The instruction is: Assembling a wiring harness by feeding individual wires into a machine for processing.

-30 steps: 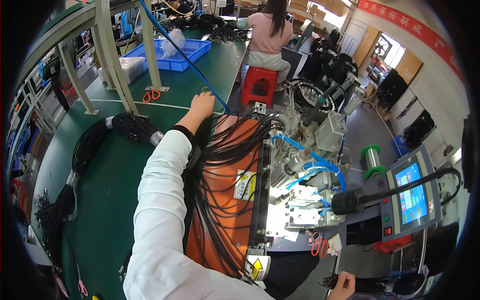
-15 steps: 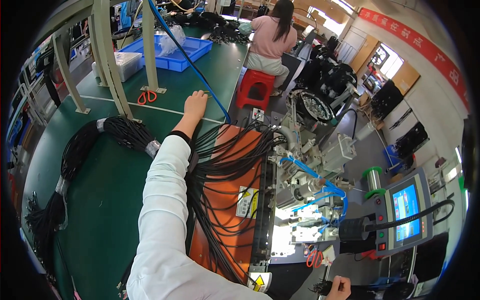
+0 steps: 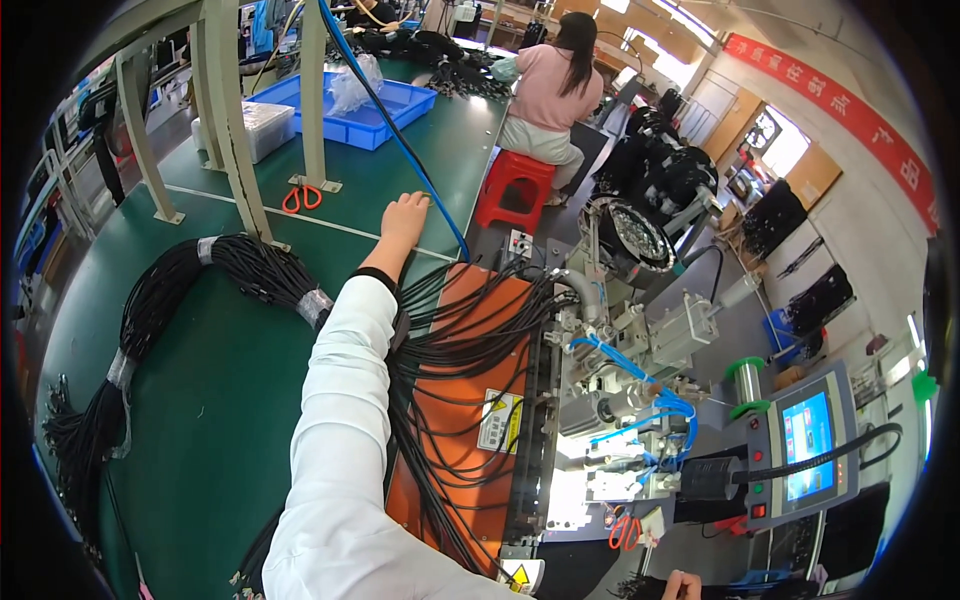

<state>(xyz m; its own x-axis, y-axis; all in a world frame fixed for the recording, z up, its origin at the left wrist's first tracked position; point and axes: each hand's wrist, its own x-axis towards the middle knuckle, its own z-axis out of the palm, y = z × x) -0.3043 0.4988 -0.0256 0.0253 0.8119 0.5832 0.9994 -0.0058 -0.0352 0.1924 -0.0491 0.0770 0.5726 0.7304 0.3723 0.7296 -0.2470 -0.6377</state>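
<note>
My left hand [image 3: 405,220] lies on the green table just beyond the orange machine bed, its fingers stretched forward and holding nothing I can see. The white-sleeved left forearm crosses over a fan of black cables [image 3: 470,340] spread on the orange plate [image 3: 470,385]. At the lower edge my right hand [image 3: 682,586] is partly cut off; its fingers are closed round a black cable bundle [image 3: 645,588], whose frayed-looking ends stick out to the left. Close by, orange-handled scissors [image 3: 625,532] hang at the machine's front.
A bound cable bundle [image 3: 150,295] curves across the table at left. Red scissors [image 3: 302,198] lie by metal posts [image 3: 232,130], near a blue tray [image 3: 350,128]. Right of the plate stand the machine [image 3: 620,400] and its screen [image 3: 808,445]. A person [image 3: 555,85] sits on a red stool [image 3: 515,190].
The view has shifted slightly, so most things sit a little further right. My right hand and its cable bundle appear lower, nearer the edge. The left hand stays on the table.
</note>
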